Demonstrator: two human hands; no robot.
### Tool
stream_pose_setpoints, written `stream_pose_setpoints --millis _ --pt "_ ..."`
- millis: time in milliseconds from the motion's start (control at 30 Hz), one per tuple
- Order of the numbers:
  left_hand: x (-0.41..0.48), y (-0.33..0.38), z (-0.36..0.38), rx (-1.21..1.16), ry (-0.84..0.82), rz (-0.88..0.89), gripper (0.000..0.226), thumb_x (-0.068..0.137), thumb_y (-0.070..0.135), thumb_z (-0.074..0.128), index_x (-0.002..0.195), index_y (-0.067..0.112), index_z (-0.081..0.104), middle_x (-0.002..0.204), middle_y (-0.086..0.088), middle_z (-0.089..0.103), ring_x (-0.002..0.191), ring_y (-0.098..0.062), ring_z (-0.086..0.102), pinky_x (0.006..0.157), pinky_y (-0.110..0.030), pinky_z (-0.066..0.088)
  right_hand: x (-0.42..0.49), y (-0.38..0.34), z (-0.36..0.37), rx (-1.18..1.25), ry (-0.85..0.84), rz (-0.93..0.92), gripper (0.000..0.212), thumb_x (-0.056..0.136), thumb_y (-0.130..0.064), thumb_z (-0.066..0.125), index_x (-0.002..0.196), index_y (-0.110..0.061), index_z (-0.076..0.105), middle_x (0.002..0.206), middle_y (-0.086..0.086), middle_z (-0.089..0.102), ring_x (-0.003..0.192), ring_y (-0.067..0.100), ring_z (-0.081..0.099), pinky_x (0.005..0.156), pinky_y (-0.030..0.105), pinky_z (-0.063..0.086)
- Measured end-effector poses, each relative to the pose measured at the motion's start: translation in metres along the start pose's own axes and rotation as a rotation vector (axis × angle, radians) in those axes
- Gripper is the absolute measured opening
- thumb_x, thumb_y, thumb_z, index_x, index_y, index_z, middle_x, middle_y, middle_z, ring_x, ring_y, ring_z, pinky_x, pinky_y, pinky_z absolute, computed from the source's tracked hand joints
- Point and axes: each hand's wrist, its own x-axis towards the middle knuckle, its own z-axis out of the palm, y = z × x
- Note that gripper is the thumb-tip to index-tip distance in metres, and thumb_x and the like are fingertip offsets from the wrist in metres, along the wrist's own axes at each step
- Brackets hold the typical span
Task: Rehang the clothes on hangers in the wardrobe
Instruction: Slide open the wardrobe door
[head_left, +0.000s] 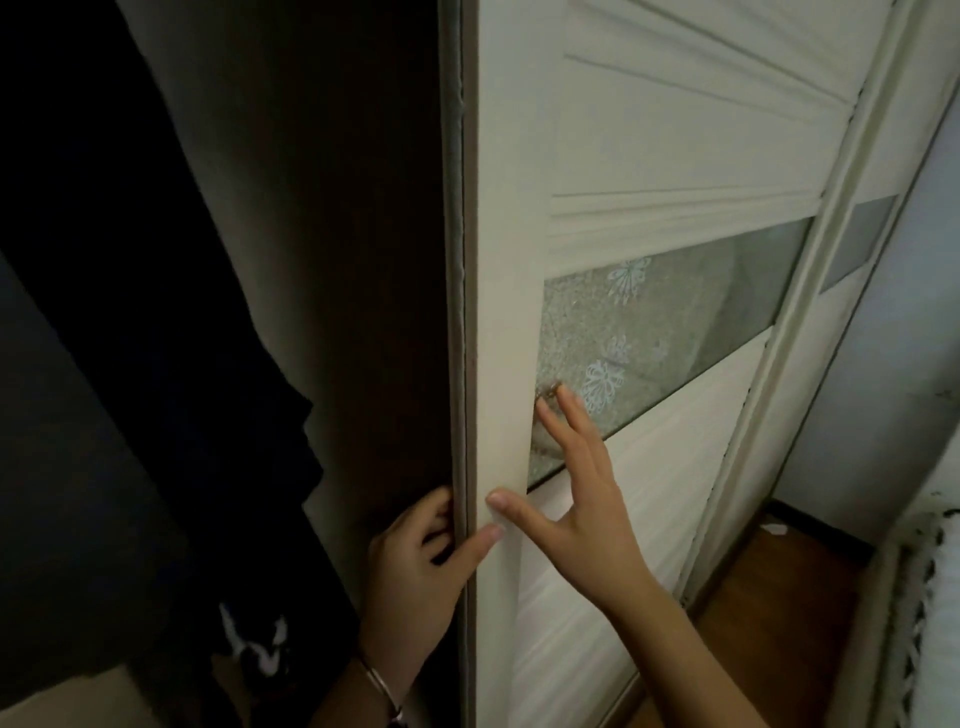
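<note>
A cream sliding wardrobe door (649, 156) with a frosted glass strip (675, 317) fills the right half of the head view. My left hand (415, 571) grips the door's vertical edge (470, 312), fingers curled behind it and thumb on the front. My right hand (587, 499) lies flat on the door's front, fingers spread and reaching the glass. Left of the edge is the dark wardrobe opening, where dark clothes (156, 338) hang in shadow. No hanger is visible.
A second sliding door panel (857, 249) sits further right in its track. Brown wooden floor (779, 597) shows at lower right, beside a white fringed fabric edge (930, 597). A dark garment with a white print (254, 639) hangs low in the opening.
</note>
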Motion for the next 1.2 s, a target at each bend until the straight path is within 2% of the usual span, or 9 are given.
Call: stream_pose_setpoints --millis 133,267,400,600,767,867,1000,1100,1200 --pt "0.022 0.006 0.028 -0.036 -0.089 -0.009 0.03 0.07 0.018 0.073 0.09 0.034 0.057 0.102 0.005 0.067 0.095 -0.007 0.063 0.068 -0.006 0.052 0.007 0.017 -0.021 -0.057 0.049 0.088 0.074 0.066 -0.076 0.05 0.131 -0.051 0.025 0.148 -0.029 0.017 0.139 -0.007 0.018 0.102 -0.003 0.021" --pt "0.043 0.009 0.055 -0.028 -0.13 0.016 0.025 0.07 0.016 0.074 0.084 0.028 0.057 0.091 0.001 0.067 0.088 -0.009 0.065 0.065 -0.009 0.053 0.018 0.033 -0.032 -0.115 0.09 0.15 0.083 0.066 -0.069 0.059 0.137 -0.036 0.033 0.147 -0.02 0.029 0.135 -0.002 0.028 0.109 0.026 0.037" --pt "0.052 0.007 0.064 -0.005 -0.142 0.042 0.029 0.07 0.012 0.074 0.077 0.03 0.053 0.083 0.007 0.064 0.083 -0.007 0.064 0.062 -0.008 0.053 0.026 0.037 -0.041 -0.173 0.093 0.137 0.078 0.067 -0.064 0.06 0.134 -0.035 0.033 0.134 -0.028 0.03 0.127 -0.006 0.032 0.106 0.025 0.04" --pt "0.053 0.009 0.06 0.019 -0.161 0.086 0.033 0.071 0.009 0.073 0.077 0.032 0.051 0.079 0.017 0.059 0.078 0.002 0.059 0.064 -0.008 0.052 0.026 0.04 -0.025 -0.094 0.149 0.192 0.082 0.066 -0.056 0.061 0.137 -0.026 0.034 0.144 -0.012 0.033 0.133 0.006 0.032 0.107 0.041 0.041" --pt "0.05 0.009 0.059 -0.037 -0.19 0.057 0.029 0.073 0.012 0.072 0.086 0.027 0.051 0.083 0.018 0.057 0.083 -0.004 0.06 0.072 -0.017 0.053 0.024 0.039 -0.024 -0.06 0.145 0.203 0.077 0.07 -0.055 0.062 0.137 -0.032 0.031 0.145 -0.014 0.032 0.133 0.004 0.032 0.107 0.041 0.041" --pt "0.044 0.005 0.055 -0.032 -0.223 0.059 0.031 0.077 0.014 0.068 0.102 0.022 0.053 0.086 0.023 0.054 0.082 0.005 0.056 0.068 -0.011 0.051 0.017 0.032 -0.021 -0.076 0.155 0.22 0.061 0.076 -0.049 0.064 0.129 -0.039 0.035 0.128 -0.024 0.04 0.114 -0.011 0.041 0.094 0.023 0.044" --pt "0.035 -0.011 0.041 0.024 -0.257 0.03 0.03 0.083 0.013 0.062 0.113 0.012 0.057 0.099 0.01 0.059 0.093 -0.004 0.059 0.076 -0.012 0.049 0.002 0.025 -0.017 -0.103 0.142 0.299 0.062 0.081 -0.04 0.064 0.135 -0.025 0.039 0.121 -0.02 0.044 0.102 -0.004 0.049 0.086 0.016 0.045" --pt "0.02 -0.031 0.024 0.089 -0.342 -0.006 0.017 0.086 0.015 0.057 0.1 0.024 0.061 0.093 0.016 0.06 0.089 0.001 0.059 0.073 -0.008 0.049 -0.02 0.027 -0.01 -0.175 0.145 0.317 0.054 0.083 -0.035 0.063 0.132 -0.02 0.046 0.126 -0.007 0.054 0.104 0.002 0.049 0.087 0.02 0.046" --pt "-0.005 -0.065 0.006 0.108 -0.315 -0.108 0.025 0.086 0.013 0.058 0.083 0.038 0.058 0.089 0.012 0.065 0.091 -0.011 0.065 0.08 -0.021 0.051 -0.054 0.034 0.005 -0.219 0.138 0.397 0.036 0.085 -0.031 0.062 0.117 -0.016 0.059 0.105 -0.002 0.064 0.093 0.006 0.057 0.082 0.031 0.055"
